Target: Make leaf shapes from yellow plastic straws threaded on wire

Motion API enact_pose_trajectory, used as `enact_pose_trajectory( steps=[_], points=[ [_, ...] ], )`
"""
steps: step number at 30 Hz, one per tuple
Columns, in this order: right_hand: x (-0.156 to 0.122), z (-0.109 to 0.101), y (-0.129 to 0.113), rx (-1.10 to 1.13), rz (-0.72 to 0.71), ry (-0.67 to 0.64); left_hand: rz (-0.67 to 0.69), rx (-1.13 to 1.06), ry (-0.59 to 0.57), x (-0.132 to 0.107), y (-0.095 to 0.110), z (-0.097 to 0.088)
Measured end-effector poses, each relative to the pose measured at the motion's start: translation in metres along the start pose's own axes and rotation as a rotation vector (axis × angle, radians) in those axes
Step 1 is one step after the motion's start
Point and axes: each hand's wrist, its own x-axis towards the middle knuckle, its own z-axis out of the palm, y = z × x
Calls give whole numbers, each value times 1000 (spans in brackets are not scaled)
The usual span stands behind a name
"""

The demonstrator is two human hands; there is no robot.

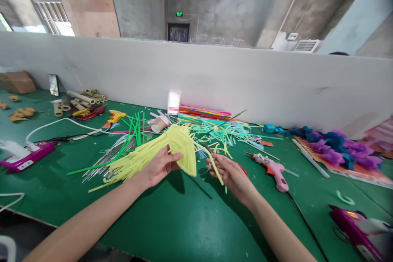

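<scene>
My left hand (162, 165) grips a yellow fan-shaped piece (182, 149) made of pipe cleaners laid side by side, thumb on its front. A yellow pipe cleaner strip (216, 166) curves down from the piece's right side, past the fingers of my right hand (229, 172). That hand is closed around a tool with a dark, narrow tip and a red handle (243, 169), which looks like scissors; the palm hides much of it. Behind my left hand lies a bundle of loose yellow pipe cleaners (132, 161).
A pink glue gun (278, 174) lies to the right, its cord running to the front edge. A yellow glue gun (116, 116), bamboo pieces (82, 100) and a purple power strip (27, 156) are at left. Purple and blue fuzzy flowers (340, 149) sit at right, before a white partition (245, 77).
</scene>
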Motion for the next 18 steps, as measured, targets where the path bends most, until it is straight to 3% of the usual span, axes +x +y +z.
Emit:
enact_pose_trajectory(
  steps=[5, 11, 18],
  points=[
    [-6, 21, 8, -21, 72, -39, -91, 75, -64, -3, -6, 4],
    [-9, 23, 13, -14, 120, -188, -181, 70, -125, -9, -8, 6],
    [-10, 27, 23, -80, 113, -294, -185, 69, -183, -10, -11, 13]
  ],
)
